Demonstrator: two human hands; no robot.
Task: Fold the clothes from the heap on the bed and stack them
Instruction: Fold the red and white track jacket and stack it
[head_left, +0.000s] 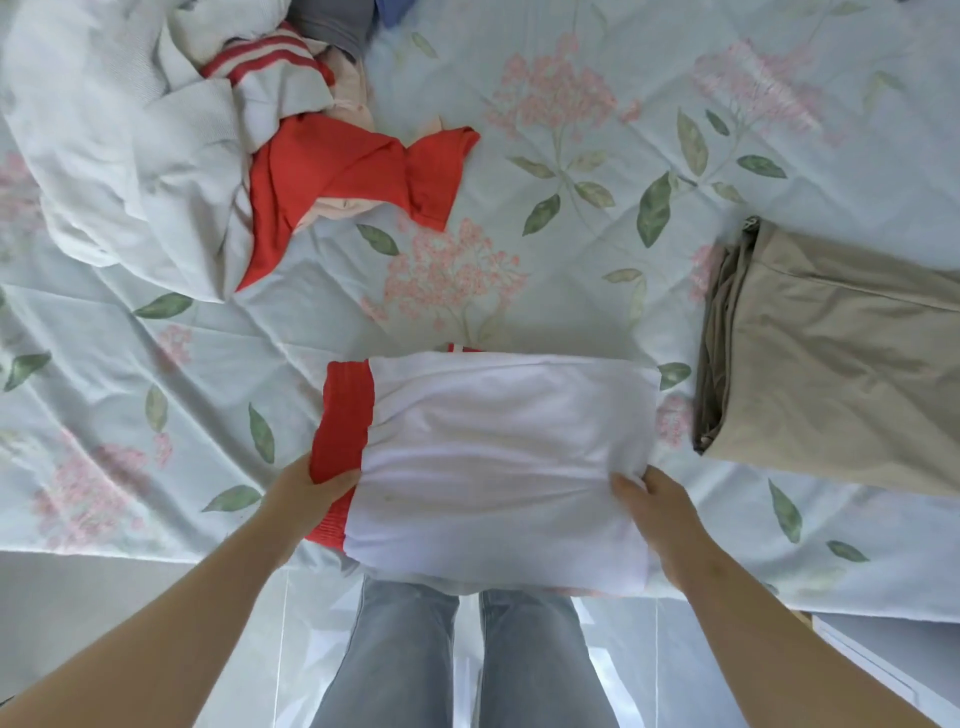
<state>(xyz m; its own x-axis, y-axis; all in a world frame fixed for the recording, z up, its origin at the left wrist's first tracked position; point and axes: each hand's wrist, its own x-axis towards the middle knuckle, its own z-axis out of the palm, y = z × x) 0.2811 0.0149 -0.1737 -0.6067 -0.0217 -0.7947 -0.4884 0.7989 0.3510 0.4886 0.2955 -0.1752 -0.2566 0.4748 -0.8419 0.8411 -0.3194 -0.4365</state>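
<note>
Head view: left hand (317, 486), right hand (657, 512) at opposite edges of folded garment (498, 452)

Both forearms reach forward. Left hand (311, 488) and right hand (657, 512) each pinch a side edge of the white garment (498, 457), thumbs on top.

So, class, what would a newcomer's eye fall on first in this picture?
The folded white garment with a red band, at the near edge of the floral-sheeted bed, held at its sides by the left grip and right grip. Next, the rumpled red-and-white clothes heap at upper left, and the folded beige garment at right.
</note>
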